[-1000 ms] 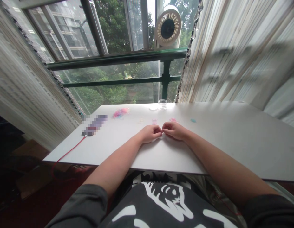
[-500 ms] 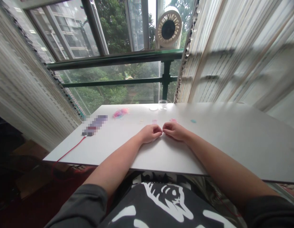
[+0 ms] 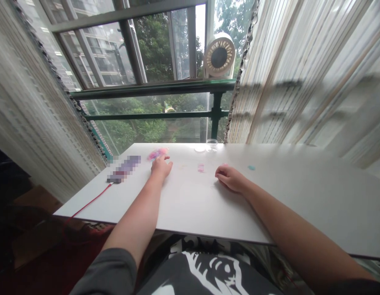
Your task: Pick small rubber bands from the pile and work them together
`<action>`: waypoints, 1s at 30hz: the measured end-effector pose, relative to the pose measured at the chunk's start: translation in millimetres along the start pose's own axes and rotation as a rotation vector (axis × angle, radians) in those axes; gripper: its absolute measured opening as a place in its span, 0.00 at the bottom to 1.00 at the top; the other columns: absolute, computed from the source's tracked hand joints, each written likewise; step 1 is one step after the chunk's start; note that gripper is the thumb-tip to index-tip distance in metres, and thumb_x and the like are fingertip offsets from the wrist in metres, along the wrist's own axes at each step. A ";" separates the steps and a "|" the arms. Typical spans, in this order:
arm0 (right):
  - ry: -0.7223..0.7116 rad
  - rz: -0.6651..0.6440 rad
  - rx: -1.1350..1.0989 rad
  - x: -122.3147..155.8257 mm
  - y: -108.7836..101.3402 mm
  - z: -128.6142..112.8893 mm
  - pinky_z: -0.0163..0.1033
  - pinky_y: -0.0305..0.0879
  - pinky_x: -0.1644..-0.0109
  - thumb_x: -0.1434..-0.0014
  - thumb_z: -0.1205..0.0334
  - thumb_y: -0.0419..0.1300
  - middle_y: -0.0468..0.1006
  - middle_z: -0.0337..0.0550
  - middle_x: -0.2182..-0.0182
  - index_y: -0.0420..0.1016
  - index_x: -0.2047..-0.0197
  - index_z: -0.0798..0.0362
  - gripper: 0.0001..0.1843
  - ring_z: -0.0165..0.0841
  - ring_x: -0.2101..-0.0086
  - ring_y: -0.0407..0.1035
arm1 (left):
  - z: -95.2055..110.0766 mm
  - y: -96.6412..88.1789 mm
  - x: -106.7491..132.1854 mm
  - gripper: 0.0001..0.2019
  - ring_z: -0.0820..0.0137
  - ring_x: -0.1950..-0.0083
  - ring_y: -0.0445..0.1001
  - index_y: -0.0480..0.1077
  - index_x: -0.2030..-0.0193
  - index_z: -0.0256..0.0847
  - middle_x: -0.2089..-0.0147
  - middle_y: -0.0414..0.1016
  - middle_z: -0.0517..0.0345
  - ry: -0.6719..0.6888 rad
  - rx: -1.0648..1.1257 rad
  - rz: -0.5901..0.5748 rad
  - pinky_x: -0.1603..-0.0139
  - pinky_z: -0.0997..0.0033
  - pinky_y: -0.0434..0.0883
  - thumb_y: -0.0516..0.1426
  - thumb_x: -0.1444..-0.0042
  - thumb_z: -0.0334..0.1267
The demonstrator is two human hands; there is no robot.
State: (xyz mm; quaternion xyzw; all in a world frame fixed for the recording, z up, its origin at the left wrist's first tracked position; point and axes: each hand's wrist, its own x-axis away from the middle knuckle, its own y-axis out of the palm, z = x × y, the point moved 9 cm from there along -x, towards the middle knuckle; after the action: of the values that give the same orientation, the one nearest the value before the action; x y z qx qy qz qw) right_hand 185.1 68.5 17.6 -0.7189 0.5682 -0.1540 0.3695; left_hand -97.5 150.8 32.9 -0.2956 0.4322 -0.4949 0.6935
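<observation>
My left hand (image 3: 161, 166) is stretched forward over the white table (image 3: 300, 196), its fingers extended and its fingertips at a small pile of pink and coloured bits (image 3: 155, 153). The hand looks open with nothing in it. Near the table's middle my right hand (image 3: 229, 179) rests with its fingers curled together; whether they hold anything is hidden. A small pink piece (image 3: 201, 168) lies between the two hands, and a teal piece (image 3: 251, 167) lies to the right.
At the table's far edge stand a small clear jar (image 3: 212, 144) and a white lid (image 3: 199, 148). A phone-like device (image 3: 124, 169) with a red cable (image 3: 91, 202) lies on the left. On the window rail sits a white fan (image 3: 219, 56). Curtains hang on both sides.
My hands were touching fingertip to fingertip at the table's middle. The left hand has since reached forward and left to the pink pile; the right hand stayed. The view tilted up slightly.
</observation>
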 end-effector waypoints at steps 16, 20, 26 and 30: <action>-0.014 -0.238 0.154 8.2 16.2 -14.2 0.32 0.55 0.74 0.54 0.61 0.60 0.73 0.39 0.77 0.75 0.70 0.54 0.08 0.29 0.76 0.63 | -15.5 13.0 5.4 0.19 0.53 0.43 0.63 0.70 0.51 0.46 0.44 0.68 0.50 -0.179 -0.060 -0.100 0.46 0.53 0.64 0.56 0.51 0.45; -0.001 -0.216 0.201 6.4 15.6 -14.1 0.32 0.56 0.73 0.53 0.62 0.59 0.75 0.41 0.76 0.75 0.72 0.55 0.06 0.29 0.76 0.64 | 17.4 15.7 13.4 0.15 0.62 0.48 0.69 0.71 0.54 0.41 0.51 0.73 0.52 0.032 0.080 -0.068 0.47 0.64 0.66 0.56 0.49 0.39; -0.131 -0.186 0.352 6.3 19.3 -24.7 0.33 0.56 0.70 0.49 0.65 0.56 0.75 0.43 0.72 0.73 0.72 0.54 0.05 0.30 0.73 0.64 | 49.3 14.3 26.9 0.11 0.67 0.56 0.72 0.72 0.59 0.39 0.58 0.76 0.54 0.200 0.207 -0.072 0.49 0.68 0.68 0.55 0.49 0.36; -0.126 -0.101 0.350 3.7 0.3 -16.0 0.33 0.57 0.66 0.47 0.66 0.54 0.75 0.44 0.71 0.72 0.71 0.55 0.06 0.31 0.70 0.65 | 48.2 11.8 27.3 0.10 0.67 0.57 0.73 0.72 0.60 0.38 0.59 0.76 0.54 0.192 0.224 -0.076 0.51 0.69 0.69 0.55 0.49 0.36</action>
State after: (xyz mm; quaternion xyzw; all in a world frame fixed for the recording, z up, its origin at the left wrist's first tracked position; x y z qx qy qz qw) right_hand 175.8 59.3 27.6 -0.6794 0.4717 -0.2234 0.5157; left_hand -45.7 128.2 36.4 -0.1840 0.4273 -0.5920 0.6582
